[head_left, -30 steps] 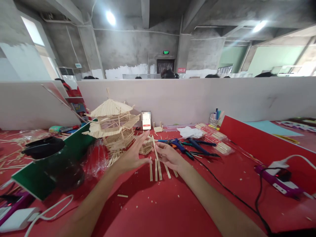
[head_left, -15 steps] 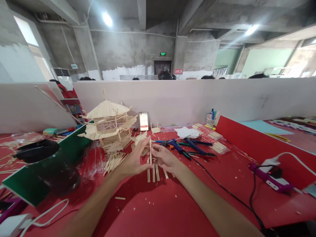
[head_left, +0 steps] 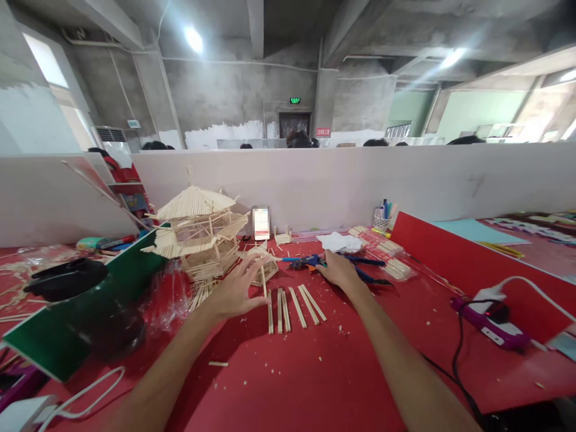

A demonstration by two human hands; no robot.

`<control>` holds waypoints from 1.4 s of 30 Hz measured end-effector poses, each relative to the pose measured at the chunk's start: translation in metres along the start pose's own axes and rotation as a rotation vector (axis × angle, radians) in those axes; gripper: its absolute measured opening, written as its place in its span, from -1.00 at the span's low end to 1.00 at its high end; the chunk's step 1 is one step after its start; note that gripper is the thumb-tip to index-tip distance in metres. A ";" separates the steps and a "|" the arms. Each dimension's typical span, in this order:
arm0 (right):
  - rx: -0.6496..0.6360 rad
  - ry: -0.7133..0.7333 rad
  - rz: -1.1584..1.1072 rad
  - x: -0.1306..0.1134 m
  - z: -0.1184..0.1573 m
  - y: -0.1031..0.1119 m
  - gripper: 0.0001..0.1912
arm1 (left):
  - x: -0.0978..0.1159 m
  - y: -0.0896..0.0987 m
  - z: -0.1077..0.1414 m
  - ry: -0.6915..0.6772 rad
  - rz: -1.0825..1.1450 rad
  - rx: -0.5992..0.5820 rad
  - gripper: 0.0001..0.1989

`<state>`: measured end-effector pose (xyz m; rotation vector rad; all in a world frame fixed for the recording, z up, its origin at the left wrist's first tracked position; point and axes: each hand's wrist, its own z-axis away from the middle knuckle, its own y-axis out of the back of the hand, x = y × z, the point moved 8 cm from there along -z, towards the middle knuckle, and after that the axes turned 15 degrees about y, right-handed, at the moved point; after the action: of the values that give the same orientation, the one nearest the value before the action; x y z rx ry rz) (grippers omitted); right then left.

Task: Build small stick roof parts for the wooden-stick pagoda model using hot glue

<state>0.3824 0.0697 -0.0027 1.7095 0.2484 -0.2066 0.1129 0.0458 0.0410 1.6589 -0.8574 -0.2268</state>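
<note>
Left of centre, a stick house (head_left: pixel 194 204) stands roofed; mid-frame, loose sticks (head_left: pixel 280 312) lie unattached. Left hand (head_left: pixel 237 293) pinches another stick (head_left: pixel 264 279); right hand (head_left: pixel 341 271) covers pliers (head_left: pixel 310 261), grip unclear.

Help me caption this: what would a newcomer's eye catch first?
Probably the tiered stick pavilion left of centre, before the pale partition. Next, perhaps, the lit phone upright to its right, then the loose sticks laid in a rough row mid-picture on the red tabletop.
</note>
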 end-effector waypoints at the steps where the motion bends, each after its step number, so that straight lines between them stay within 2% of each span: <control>1: -0.052 -0.016 0.005 0.002 0.000 -0.005 -0.63 | 0.000 0.001 0.000 0.008 -0.001 -0.004 -0.14; 3: -0.104 -0.019 0.003 0.003 -0.001 -0.012 -0.65 | 0.000 0.002 0.000 0.029 0.015 -0.010 -0.15; 8: -0.097 0.001 -0.021 0.000 -0.003 -0.014 -0.73 | -0.008 0.008 -0.003 0.087 0.175 0.009 -0.15; 12: -0.011 -0.026 -0.100 0.006 -0.003 -0.002 -0.65 | -0.016 0.015 -0.004 0.121 0.345 0.052 -0.16; 16: 0.094 0.017 -0.252 0.003 -0.005 0.012 -0.64 | -0.021 0.015 -0.006 0.101 0.612 0.012 -0.21; 18: 0.156 0.110 -0.496 -0.007 -0.006 0.016 -0.65 | -0.021 0.014 -0.008 0.055 0.800 -0.022 -0.23; 22: 0.276 0.349 -1.226 -0.035 -0.001 0.028 -0.65 | -0.021 0.015 -0.010 0.032 1.065 -0.068 -0.20; 24: 0.320 0.360 -1.357 -0.041 0.005 0.032 -0.63 | -0.022 0.017 -0.010 0.045 1.117 -0.058 -0.19; 26: 0.314 0.362 -1.387 -0.047 0.010 0.033 -0.63 | -0.023 0.020 -0.010 0.050 1.135 -0.045 -0.17; 31: 0.138 0.475 -1.524 -0.077 0.020 0.026 -0.61 | -0.025 0.018 -0.010 0.068 1.113 -0.043 -0.16; 34: 0.089 0.506 -1.546 -0.090 0.024 0.021 -0.59 | -0.026 0.014 -0.010 0.061 1.126 -0.048 -0.09; 42: 0.212 0.415 -1.263 -0.093 0.022 0.019 -0.41 | -0.021 0.009 -0.008 0.020 1.083 -0.099 -0.04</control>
<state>0.2987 0.0405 0.0380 1.5598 1.6513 -0.8120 0.0988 0.0644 0.0455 0.9140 -1.5636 0.4878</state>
